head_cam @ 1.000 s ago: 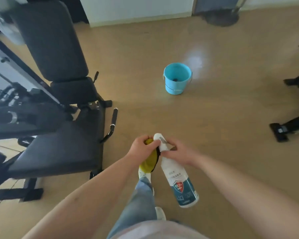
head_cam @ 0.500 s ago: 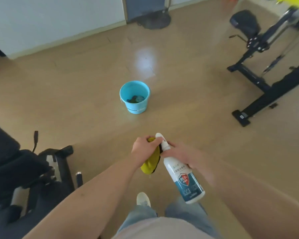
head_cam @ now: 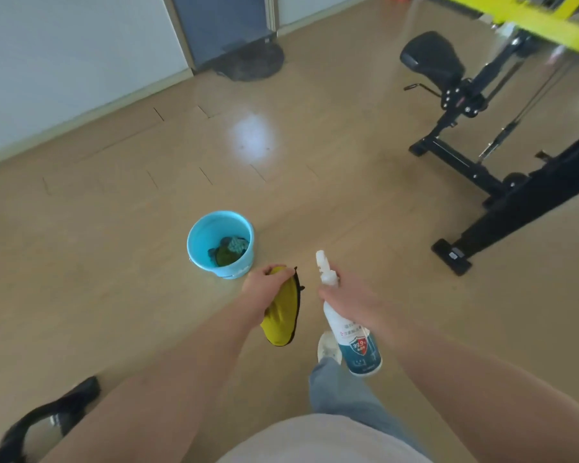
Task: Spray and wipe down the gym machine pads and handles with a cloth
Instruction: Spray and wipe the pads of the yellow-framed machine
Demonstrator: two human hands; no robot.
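Observation:
My left hand grips a yellow cloth with a dark edge; the cloth hangs down from my fist. A white spray bottle with a blue label is held by the neck in my right hand, nozzle pointing up and away. The two hands are a short gap apart at the lower middle. At the right stands a black gym machine with a padded black seat on a black frame. Both hands are far from it.
A light blue bucket with dark cloths inside stands on the wooden floor just beyond my left hand. A yellow frame bar crosses the top right. Part of a black machine shows at the bottom left. A white wall runs along the left.
The view has swung right: the bench has left the frame and the machine with the black seat has come in. My hands have drawn apart, and the bucket is now closer.

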